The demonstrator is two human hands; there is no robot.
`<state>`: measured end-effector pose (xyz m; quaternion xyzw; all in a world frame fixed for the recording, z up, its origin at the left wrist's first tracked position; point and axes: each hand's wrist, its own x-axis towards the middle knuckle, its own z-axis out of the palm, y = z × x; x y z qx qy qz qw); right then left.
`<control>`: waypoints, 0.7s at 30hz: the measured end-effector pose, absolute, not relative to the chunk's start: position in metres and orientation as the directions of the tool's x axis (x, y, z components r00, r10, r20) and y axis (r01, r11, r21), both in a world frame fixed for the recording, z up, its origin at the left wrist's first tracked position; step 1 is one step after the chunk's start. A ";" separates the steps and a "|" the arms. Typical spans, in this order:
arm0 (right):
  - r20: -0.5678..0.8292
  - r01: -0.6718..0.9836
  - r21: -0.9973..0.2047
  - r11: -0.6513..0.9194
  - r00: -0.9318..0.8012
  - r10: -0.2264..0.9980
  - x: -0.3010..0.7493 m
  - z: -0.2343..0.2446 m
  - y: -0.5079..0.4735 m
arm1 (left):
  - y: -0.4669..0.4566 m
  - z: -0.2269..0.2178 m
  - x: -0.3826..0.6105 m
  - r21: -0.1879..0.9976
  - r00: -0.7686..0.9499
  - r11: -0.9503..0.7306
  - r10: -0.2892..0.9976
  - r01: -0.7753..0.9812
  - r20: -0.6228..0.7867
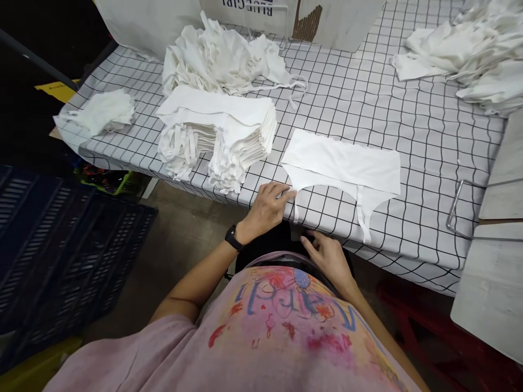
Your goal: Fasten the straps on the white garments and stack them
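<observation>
One white strapped garment (341,163) lies spread flat near the front edge of the checked tablecloth (425,218), its straps pointing toward the person; just to its left stands a neat layered stack (220,111) with straps bunched at the front, which suggests that a good number of pieces are already squared up; a loose heap (220,60) behind that stack, a smaller pile (104,111) at the far left and a larger heap (469,49) at the far right all lie in disorder, so much seems left to straighten.

The left hand (267,206), below a dark wristband (232,238), is loosely curled, with a narrow space between thumb and fingers; its fingertips touch the garment's left strap, though whether they pinch it one cannot tell; the right hand (327,256) is half closed beside the table edge, apart from the garment, and whether it holds anything is unclear.
</observation>
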<state>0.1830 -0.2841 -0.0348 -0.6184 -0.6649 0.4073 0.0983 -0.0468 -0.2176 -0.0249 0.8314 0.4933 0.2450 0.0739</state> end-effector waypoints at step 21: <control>-0.440 0.153 -0.896 -0.418 -0.166 0.882 0.133 0.000 -0.218 | -0.285 -0.055 -0.030 0.971 0.133 0.121 0.980 0.208 -0.151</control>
